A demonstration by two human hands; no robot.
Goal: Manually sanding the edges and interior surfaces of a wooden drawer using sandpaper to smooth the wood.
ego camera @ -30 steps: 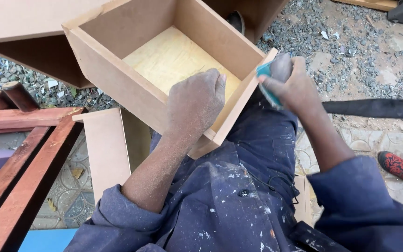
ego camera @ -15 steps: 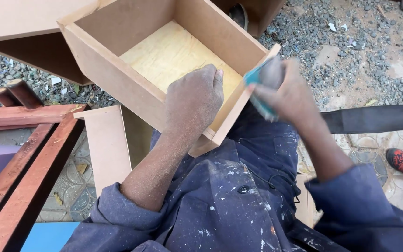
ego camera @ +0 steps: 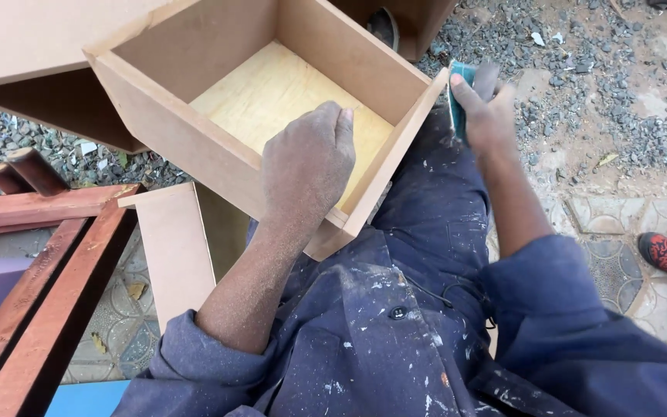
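The wooden box (ego camera: 272, 116) at frame centre is gripped by the left hand (ego camera: 306, 166), fingers curled over its wall; the teal sanding pad (ego camera: 458, 96) is pinched by the right hand (ego camera: 488, 116), and the edge could be rounded if tilted

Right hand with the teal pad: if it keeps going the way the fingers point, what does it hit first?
Probably nothing solid: the right hand points up-frame past the open wooden box toward the gravel ground. Depth is unclear, so the way only looks free.

Open-topped wooden drawer box (ego camera: 194, 147), inside free down to its pale plywood floor; left hand (ego camera: 306, 166) blocks near wall. Right hand (ego camera: 488, 116) with teal sanding pad (ego camera: 457, 96) crowds right edge. Reddish timber frame (ego camera: 48, 262), loose board (ego camera: 171, 255) hem left; gravel (ego camera: 604, 69) right open.
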